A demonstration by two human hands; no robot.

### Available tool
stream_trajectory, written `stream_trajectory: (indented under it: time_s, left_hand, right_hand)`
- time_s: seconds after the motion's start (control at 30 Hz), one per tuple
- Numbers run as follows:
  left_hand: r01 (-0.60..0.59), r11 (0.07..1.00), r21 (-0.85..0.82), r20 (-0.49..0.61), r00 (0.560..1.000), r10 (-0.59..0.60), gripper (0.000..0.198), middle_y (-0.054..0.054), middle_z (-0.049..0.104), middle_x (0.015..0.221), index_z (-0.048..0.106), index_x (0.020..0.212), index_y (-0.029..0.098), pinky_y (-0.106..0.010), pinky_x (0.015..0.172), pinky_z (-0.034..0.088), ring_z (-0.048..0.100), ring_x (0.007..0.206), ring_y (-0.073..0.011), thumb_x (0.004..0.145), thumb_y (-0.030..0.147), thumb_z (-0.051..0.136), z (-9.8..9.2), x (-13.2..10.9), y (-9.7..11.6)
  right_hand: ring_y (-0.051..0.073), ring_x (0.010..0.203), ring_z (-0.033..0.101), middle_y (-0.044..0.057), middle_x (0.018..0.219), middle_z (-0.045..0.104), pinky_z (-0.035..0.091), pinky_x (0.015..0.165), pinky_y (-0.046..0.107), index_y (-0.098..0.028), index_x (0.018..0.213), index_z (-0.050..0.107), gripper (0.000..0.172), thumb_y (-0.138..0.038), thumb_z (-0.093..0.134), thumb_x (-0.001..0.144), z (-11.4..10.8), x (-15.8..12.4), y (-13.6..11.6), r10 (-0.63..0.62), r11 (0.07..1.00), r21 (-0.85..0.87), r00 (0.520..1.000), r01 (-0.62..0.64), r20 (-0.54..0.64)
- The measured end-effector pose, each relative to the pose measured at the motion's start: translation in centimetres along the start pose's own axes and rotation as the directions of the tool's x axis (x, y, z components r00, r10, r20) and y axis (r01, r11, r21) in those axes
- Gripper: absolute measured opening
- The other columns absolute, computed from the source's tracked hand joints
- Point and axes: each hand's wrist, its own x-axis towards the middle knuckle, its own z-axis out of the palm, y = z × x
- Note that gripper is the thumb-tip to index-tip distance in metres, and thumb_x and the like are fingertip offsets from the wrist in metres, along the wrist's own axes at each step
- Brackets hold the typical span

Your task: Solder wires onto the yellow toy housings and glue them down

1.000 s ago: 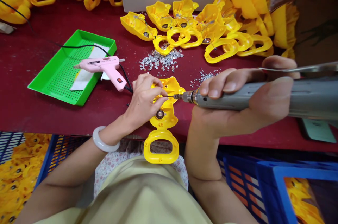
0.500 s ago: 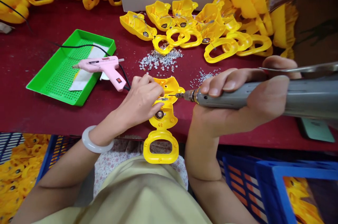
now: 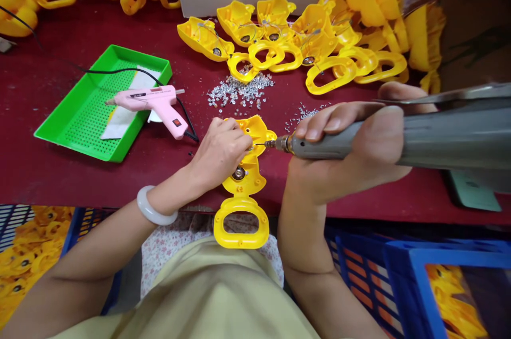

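Dark-red tabletop [image 3: 99, 179] fills the background. Right hand [image 3: 375, 142] wraps one grey screwdriver [image 3: 431, 137]; left hand [image 3: 225, 150] bunches its fingertips beside the bit [image 3: 259, 144], their hold hidden — one yellow shell [image 3: 252, 176] lies beneath. Fingers that close could get nicked if the bit slips. From the shell: one glue gun [image 3: 162, 107], one green tray [image 3: 80, 115], ten o'clock — two heaps of metal parts [image 3: 239, 89], twelve and two.

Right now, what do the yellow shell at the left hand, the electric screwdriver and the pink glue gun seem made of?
Yellow shell: likely plastic, glossy, with moulded posts. Electric screwdriver: smooth grey satin body, plastic or possibly painted metal; its chuck shines like metal. Pink glue gun: probably plastic, smooth, evenly coloured.
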Motion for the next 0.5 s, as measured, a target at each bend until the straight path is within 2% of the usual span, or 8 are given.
stream_trajectory:
  time_s: [0.1, 0.23, 0.4, 0.5]
  left_hand:
    - [-0.018, 0.998, 0.064, -0.017, 1.000, 0.019, 0.020, -0.004, 0.066, 0.079, 0.061, 0.078, 0.017, -0.035, 0.073, 0.038, 0.055, 0.086, -0.0215, 0.094, 0.024, 0.054, 0.1, -0.2, 0.2]
    - [-0.040, 0.993, 0.108, -0.017, 0.999, 0.042, 0.028, -0.005, 0.064, 0.078, 0.061, 0.075, 0.015, -0.031, 0.068, 0.043, 0.055, 0.077, -0.0181, 0.097, 0.018, 0.044, 0.0, -0.5, 0.3]
    - [-0.070, 0.993, 0.097, -0.007, 0.997, 0.071, 0.030, -0.007, 0.065, 0.081, 0.060, 0.075, 0.014, -0.029, 0.069, 0.049, 0.058, 0.081, -0.0177, 0.097, 0.014, 0.040, -0.3, -0.4, 0.4]
    - [-0.092, 0.993, 0.080, -0.011, 0.996, 0.093, 0.030, -0.009, 0.067, 0.086, 0.061, 0.075, 0.014, -0.030, 0.073, 0.052, 0.061, 0.087, -0.0184, 0.097, 0.010, 0.039, -0.3, -0.3, 0.3]
  right_hand:
    - [0.008, 0.040, 0.039, -0.010, 0.054, 0.038, 0.037, 0.041, 0.023, -0.027, 0.086, 0.051, 0.008, -0.026, 0.055, 0.080, 0.3, -0.1, 0.0, 0.029, 0.999, -0.029, 0.999, -0.030, -0.044]
    - [0.007, 0.040, 0.040, -0.010, 0.055, 0.041, 0.036, 0.042, 0.024, -0.025, 0.090, 0.052, 0.013, -0.024, 0.057, 0.078, 0.1, -0.3, 0.7, 0.021, 1.000, -0.014, 0.999, -0.021, -0.033]
    - [0.010, 0.044, 0.042, -0.008, 0.063, 0.046, 0.043, 0.046, 0.030, -0.033, 0.096, 0.053, 0.018, -0.040, 0.062, 0.082, -0.2, -0.6, 2.2, 0.028, 0.996, -0.083, 1.000, -0.029, -0.010]
    - [0.015, 0.056, 0.053, -0.004, 0.074, 0.054, 0.050, 0.055, 0.038, -0.037, 0.097, 0.054, 0.019, -0.047, 0.060, 0.082, -0.2, -0.8, 3.0, 0.011, 0.989, -0.148, 1.000, -0.013, -0.019]
